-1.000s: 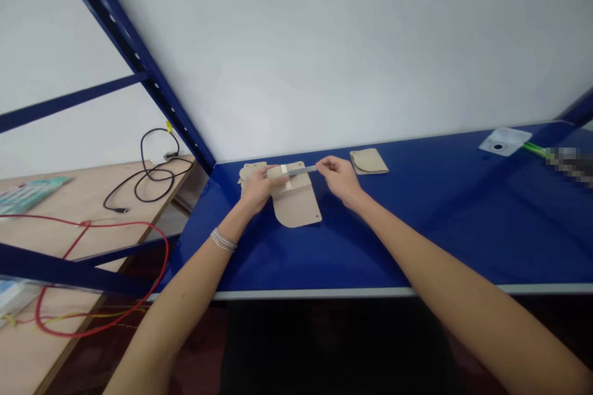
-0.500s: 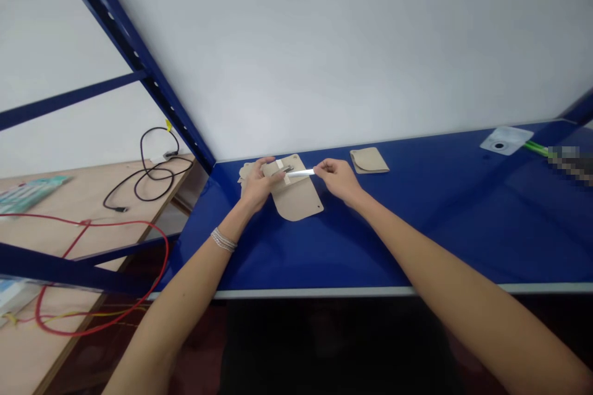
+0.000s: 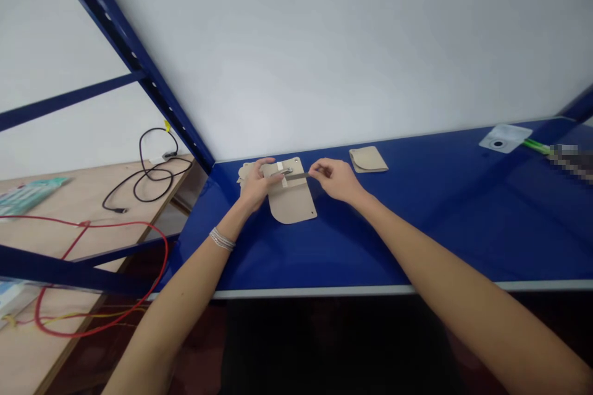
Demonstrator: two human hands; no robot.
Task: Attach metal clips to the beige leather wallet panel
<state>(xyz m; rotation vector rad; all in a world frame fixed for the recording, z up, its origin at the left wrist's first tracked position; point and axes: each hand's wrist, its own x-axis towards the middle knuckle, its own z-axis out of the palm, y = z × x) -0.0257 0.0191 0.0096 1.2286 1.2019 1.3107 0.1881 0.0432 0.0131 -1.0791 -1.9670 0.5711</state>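
Observation:
A beige pouch [image 3: 291,205] with rounded corners and snap holes lies unfolded on the blue table. My left hand [image 3: 256,187] grips its left side, thumb on top. Across the pouch runs a white band [image 3: 281,168]; a small shiny metal piece, looking like a nail clipper [image 3: 288,171], sits at it. My right hand [image 3: 334,178] pinches the right end of a thin flat metal strip [image 3: 297,176], whose other end reaches the band near my left thumb. Whether the strip passes under the band I cannot tell.
A folded beige pouch [image 3: 369,159] lies to the right on the blue tabletop [image 3: 445,216]. Farther right are a white packet [image 3: 504,138] and a green item [image 3: 536,147]. Left, a wooden bench [image 3: 115,179] carries a black cable [image 3: 147,166] and red cable [image 3: 160,241] beside the blue frame.
The strip has turned from bright to dark, its angle to the light altered. My right hand has shifted slightly left, and the pouch has tilted a little.

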